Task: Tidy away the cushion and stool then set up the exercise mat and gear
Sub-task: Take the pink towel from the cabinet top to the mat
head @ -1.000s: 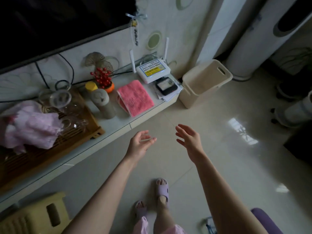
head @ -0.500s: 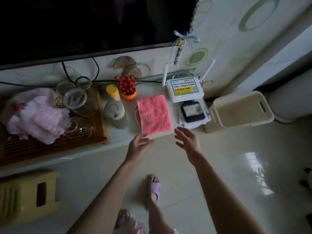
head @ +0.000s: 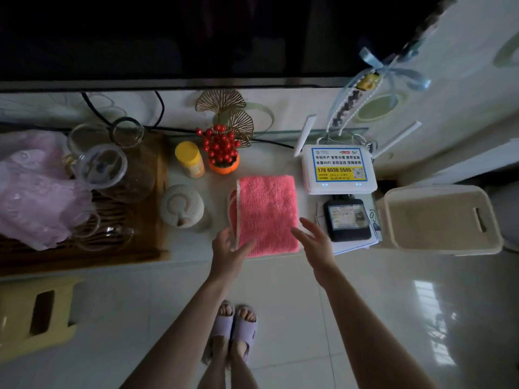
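Both hands have come fwd since half a sec ago, off the floor tiles (head: 283,287) & up to the counter edge. The left hand (head: 229,249) now overlaps the near-left corner of the pink fluffy square cushion (head: 268,209) w/ white piping, and the right hand (head: 316,242) hangs over its near-right corner. Left fingers are loosely spread, thumb apart, holding nothing I can make out; can't tell if the tips touch the fabric yet. Right fingers are straight-ish & splayed, palm turned inward, holding nothing. The cushion lies flat on the white low counter (head: 179,259), just beyond both sets of fingertips & btwn them. A white wifi router (head: 338,169) & a black small-screen device (head: 346,219) sit just right of the right fingers. The yellow plastic stool (head: 36,313) stands on the floor well left of & behind the left fingers, untouched. Step in hand, prob: reaching for the cushion, i.e. the very start of the tidy-up; mat & gear not in view. The next move needs both hands to close on the near corners & lift it clear w/o dragging the device beside it.
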`<state>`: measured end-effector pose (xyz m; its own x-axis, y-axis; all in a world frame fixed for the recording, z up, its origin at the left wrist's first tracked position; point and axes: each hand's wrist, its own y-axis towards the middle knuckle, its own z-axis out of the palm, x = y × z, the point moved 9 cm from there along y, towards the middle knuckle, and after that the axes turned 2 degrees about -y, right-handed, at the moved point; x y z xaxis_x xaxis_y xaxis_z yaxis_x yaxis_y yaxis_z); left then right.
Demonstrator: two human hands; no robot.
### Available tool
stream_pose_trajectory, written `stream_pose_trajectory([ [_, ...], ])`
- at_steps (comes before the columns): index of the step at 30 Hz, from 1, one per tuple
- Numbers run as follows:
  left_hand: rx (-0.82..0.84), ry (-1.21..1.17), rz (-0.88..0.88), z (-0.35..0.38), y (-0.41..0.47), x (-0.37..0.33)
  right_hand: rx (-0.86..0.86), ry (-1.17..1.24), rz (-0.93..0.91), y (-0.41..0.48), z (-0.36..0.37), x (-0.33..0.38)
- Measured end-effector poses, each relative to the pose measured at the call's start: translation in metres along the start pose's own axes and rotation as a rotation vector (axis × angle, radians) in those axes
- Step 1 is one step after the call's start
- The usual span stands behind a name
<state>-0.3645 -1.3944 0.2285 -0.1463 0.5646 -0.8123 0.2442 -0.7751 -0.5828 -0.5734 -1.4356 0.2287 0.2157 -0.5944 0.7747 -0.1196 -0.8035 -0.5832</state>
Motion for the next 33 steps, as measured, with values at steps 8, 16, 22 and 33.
stream_pose_trajectory([
  [8,-0.015,0.022,0.016,0.013,0.054,0.017,0.021,0.022,-0.006,0.054,0.021,-0.010],
  [16,-0.078,-0.016,-0.088,0.023,0.068,0.030,-0.006,0.128,-0.056,0.067,0.032,-0.016],
  [22,-0.041,0.002,-0.109,0.018,0.071,0.035,-0.012,0.171,-0.120,0.068,0.027,-0.012],
  [33,0.239,-0.074,-0.161,0.024,0.009,0.030,0.008,0.370,-0.016,0.008,0.013,-0.038],
])
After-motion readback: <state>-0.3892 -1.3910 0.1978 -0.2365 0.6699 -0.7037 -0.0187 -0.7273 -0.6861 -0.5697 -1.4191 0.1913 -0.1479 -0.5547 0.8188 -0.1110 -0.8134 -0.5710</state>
